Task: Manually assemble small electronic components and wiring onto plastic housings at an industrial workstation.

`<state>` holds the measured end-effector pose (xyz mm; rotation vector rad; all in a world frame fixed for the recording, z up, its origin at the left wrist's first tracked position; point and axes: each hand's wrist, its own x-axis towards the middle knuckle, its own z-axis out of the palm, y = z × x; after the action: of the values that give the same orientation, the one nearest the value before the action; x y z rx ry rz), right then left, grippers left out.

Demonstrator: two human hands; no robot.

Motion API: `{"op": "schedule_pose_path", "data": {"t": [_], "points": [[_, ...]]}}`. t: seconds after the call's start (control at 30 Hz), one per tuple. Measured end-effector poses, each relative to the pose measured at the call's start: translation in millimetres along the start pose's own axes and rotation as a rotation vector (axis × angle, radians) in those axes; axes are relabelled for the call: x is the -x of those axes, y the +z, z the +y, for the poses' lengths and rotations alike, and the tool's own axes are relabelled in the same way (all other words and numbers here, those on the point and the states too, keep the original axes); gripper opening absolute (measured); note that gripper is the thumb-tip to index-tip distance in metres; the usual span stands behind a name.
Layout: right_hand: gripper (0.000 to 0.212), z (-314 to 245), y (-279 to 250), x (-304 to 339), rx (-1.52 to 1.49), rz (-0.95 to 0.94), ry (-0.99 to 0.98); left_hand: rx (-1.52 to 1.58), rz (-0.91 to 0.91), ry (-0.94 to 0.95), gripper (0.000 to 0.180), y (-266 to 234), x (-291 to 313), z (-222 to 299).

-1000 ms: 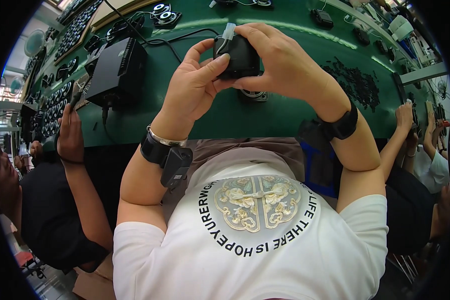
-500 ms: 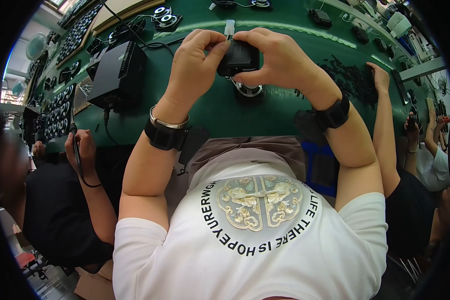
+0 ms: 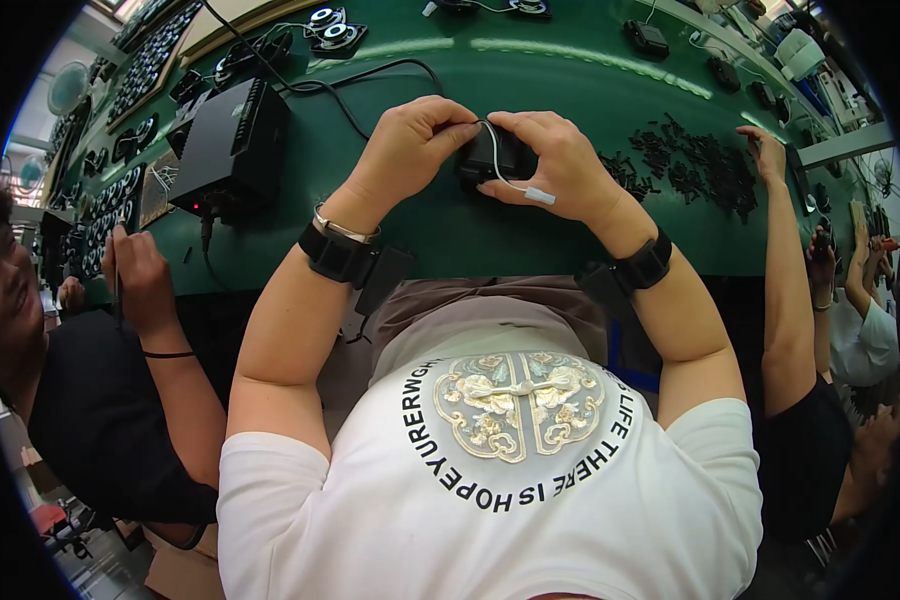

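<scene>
the right hand (image 3: pixel 560 165) held a small black box-shaped housing (image 3: pixel 505 150), thumb on its near side and fingers over its far side, probably to steady it. the left hand (image 3: pixel 408 145) was narrowed to a pinch on the white cable (image 3: pixel 496 158) at the housing's far left corner. that cable curved across the top toward the person and ended in a pale plug (image 3: pixel 541 196), which lay against the right hand; the slack perhaps left the far corner easy to reach. the housing was over the green tabletop (image 3: pixel 410 235), well in from the near edge; whether it touched the surface, i could not tell.

to the left, a black power supply box (image 3: pixel 232 145) and its looping black cord (image 3: pixel 345 105) bounded the left forearm's room. to the right, scattered small black strips (image 3: pixel 705 170) lay near the right wrist, with a co-worker's hand (image 3: pixel 765 155) beyond them. green surface stretched between the forearms.
</scene>
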<state>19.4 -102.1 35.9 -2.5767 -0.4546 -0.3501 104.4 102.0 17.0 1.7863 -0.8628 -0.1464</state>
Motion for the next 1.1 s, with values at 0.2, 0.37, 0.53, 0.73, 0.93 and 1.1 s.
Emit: {"op": "schedule_pose_path", "data": {"t": [0.2, 0.37, 0.53, 0.73, 0.93, 1.1], "points": [[0.07, 4, 4, 3, -0.012, -0.026, -0.037, 0.404, -0.002, -0.073, 0.013, 8, 0, -20], [0.07, 7, -1, 4, -0.037, -0.041, -0.027, 0.502, -0.053, -0.067, 0.013, 7, -1, -16], [0.07, 15, -10, 2, -0.101, -0.146, 0.018, 0.365, 0.005, -0.04, 0.013, 16, -8, -9], [0.071, 16, -12, 1, -0.129, -0.177, 0.006, 0.503, -0.082, -0.036, 0.019, 9, -11, -17], [0.07, 15, -6, 6, -0.014, -0.103, -0.029, 0.105, -0.159, 0.131, 0.072, 0, -3, -22], [0.067, 9, -7, 9, 0.084, -0.099, 0.004, -0.171, -0.291, 0.151, 0.099, 9, 4, -15]]}}
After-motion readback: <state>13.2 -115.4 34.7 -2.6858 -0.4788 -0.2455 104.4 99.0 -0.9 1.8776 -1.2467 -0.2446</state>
